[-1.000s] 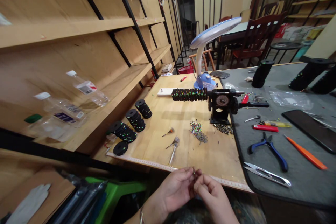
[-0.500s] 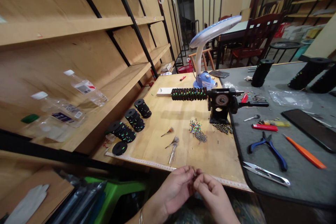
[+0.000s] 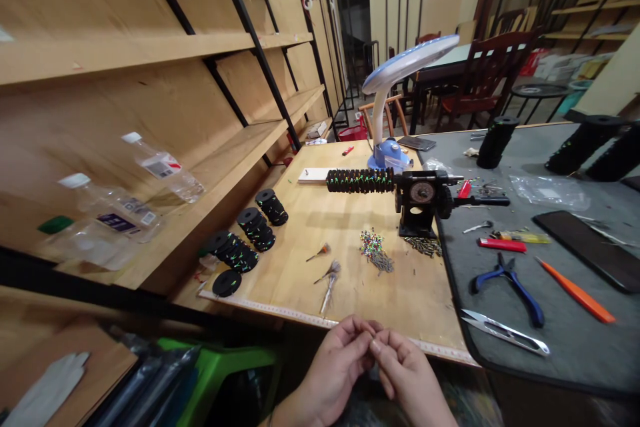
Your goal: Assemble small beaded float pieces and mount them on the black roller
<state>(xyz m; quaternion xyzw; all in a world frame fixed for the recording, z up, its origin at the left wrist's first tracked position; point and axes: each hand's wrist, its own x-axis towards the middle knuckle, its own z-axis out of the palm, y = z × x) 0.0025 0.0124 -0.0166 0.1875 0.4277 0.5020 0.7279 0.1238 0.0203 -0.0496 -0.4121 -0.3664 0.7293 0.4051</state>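
Note:
My left hand (image 3: 336, 363) and my right hand (image 3: 405, 363) meet at the near edge of the wooden table (image 3: 310, 213). Both are closed, fingertips pinched together; whatever lies between them is too small and hidden to name. Beyond them are a pile of coloured beads (image 3: 371, 241), a heap of small grey metal pieces (image 3: 383, 262) and brass-coloured pieces (image 3: 424, 247). Feathery bundles (image 3: 329, 271) lie left of the beads. Farther back, a black winding device (image 3: 423, 197) carries a ridged black roll (image 3: 359, 180) with coloured bits along it.
Black spools (image 3: 227, 283) stand along the left edge by the shelf (image 3: 210, 167). A desk lamp (image 3: 387, 150) rises behind the device. On the grey mat (image 3: 493, 280) lie blue pliers (image 3: 507, 280), thread snips (image 3: 505, 332), an orange tool (image 3: 575, 288) and a red lighter (image 3: 503, 245).
My fingertips have drawn closer together, and my right fingers have shifted slightly upward against the left. The table and its things stay as they were; the view has moved slightly.

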